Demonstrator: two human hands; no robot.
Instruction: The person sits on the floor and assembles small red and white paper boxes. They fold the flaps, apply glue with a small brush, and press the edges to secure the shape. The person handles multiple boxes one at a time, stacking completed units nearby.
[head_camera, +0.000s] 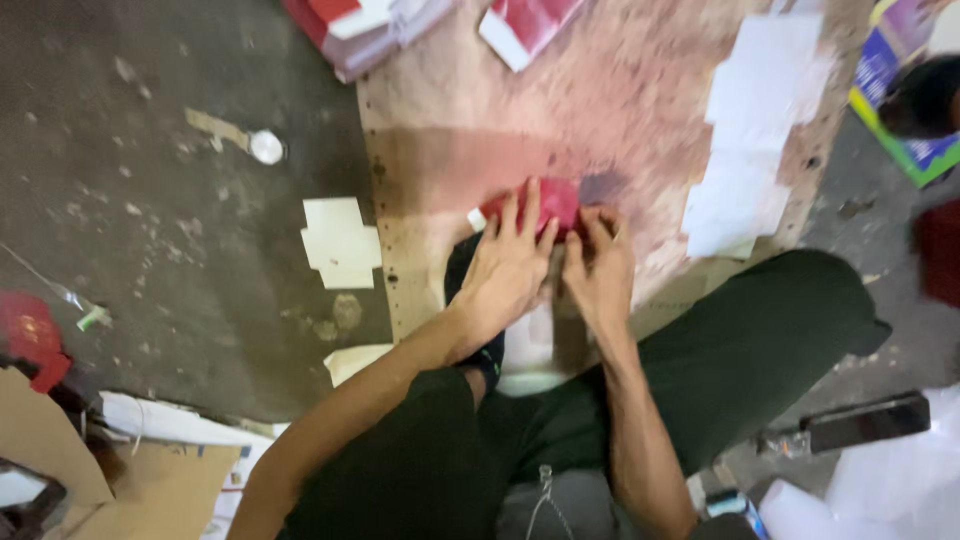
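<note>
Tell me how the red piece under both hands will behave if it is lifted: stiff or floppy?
The red piece looks thin and flat, so probably light and somewhat floppy. Both the left hand and right hand press it onto the board, suggesting it bends or springs up.

Around you on the grey concrete floor (180, 230):
- white cross-shaped card cutout (341, 242), just left of the wooden board (620, 110)
- row of white paper sheets (750, 140) along the board's right edge
- red-and-white cartons (365, 28) at the board's top
- small round white lid (266, 147)
- brown cardboard (60, 450), lower left
- dark flat device (865, 423), lower right
</note>
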